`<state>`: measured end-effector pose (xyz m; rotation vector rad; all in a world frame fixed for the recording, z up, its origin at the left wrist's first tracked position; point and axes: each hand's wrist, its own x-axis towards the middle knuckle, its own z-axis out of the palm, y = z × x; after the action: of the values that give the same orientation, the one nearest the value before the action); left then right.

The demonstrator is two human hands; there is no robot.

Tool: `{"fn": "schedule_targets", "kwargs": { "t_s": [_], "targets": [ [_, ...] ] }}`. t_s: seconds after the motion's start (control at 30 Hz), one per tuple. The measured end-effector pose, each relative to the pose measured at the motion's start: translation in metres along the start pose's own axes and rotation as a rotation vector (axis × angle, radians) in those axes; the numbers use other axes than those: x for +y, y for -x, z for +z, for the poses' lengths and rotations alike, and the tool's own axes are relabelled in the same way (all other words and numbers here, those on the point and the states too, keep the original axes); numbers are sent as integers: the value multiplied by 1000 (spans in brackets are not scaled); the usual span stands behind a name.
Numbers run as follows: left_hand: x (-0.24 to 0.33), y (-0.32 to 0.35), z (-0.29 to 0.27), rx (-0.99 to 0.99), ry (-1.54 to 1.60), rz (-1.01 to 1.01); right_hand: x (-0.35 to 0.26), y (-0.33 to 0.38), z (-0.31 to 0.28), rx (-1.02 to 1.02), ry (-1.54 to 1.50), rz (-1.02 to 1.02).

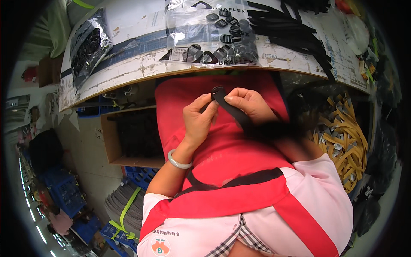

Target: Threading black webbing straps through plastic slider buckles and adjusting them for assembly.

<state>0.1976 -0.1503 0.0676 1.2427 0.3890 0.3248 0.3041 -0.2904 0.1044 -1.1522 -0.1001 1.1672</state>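
Above my red apron [209, 160], both hands meet just short of the table's front edge. A small black buckle [217, 89] sits at the fingertips of my left hand [198, 119], which is closed in a pinch. A black webbing strap [233, 111] runs over the buckle and slants down to the right. My right hand [252, 104] pinches this strap close to the buckle, thumb on top. Whether the strap is threaded through the buckle's slots cannot be made out. The strap's lower end is lost in a dark blur by my right forearm.
On the worn white table [137, 64] lie a clear bag [173, 32] of black buckles, a second bag [90, 49] of dark pieces and a pile of black straps [291, 34]. Yellow strips [342, 141] heap up at right. A wooden box [112, 141] stands left, below the table.
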Motion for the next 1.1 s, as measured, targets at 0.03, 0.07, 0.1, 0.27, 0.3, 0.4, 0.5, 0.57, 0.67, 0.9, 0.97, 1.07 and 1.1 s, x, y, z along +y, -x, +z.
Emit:
{"fn": "schedule_targets", "kwargs": {
  "t_s": [0.03, 0.07, 0.1, 0.27, 0.3, 0.4, 0.5, 0.57, 0.67, 0.9, 0.97, 1.07, 1.1],
  "targets": [
    [-1, 0, 0, 4, -7, 17, 1, 0, 0, -1, -17, 6],
    [-1, 0, 0, 8, -14, 34, 0, 1, 1, -5, -15, 10],
    [-3, 0, 0, 14, -14, 33, -3, 2, 3, -7, -56, 8],
    [-8, -4, -5, 65, -299, 254, 2, -3, 9, -38, -220, -30],
    [-8, -4, -5, 64, -300, 253, 4, -5, 8, -50, -244, -38],
    [-5, -4, -5, 88, -367, 317, 8, -8, 10, -7, -184, -87],
    [-10, -6, -8, 88, -387, 462, 13, -11, 8, 62, -75, -128],
    [-8, -3, -7, 66, -484, 463, 13, -12, 7, 75, -61, -131],
    [-12, -8, -17, 8, -604, 558, 11, -14, 4, 33, -132, -113],
    [8, 1, -26, -89, 31, -191, 1, -14, -6, -112, -104, 76],
    [14, 0, -28, -23, 373, -425, 7, -19, -9, -80, 297, -75],
    [5, -3, -20, 44, 274, -396, 24, -29, -3, 40, 741, -817],
    [10, -5, -14, 83, 245, -351, 24, -23, -5, 36, 746, -813]
  ]
}}
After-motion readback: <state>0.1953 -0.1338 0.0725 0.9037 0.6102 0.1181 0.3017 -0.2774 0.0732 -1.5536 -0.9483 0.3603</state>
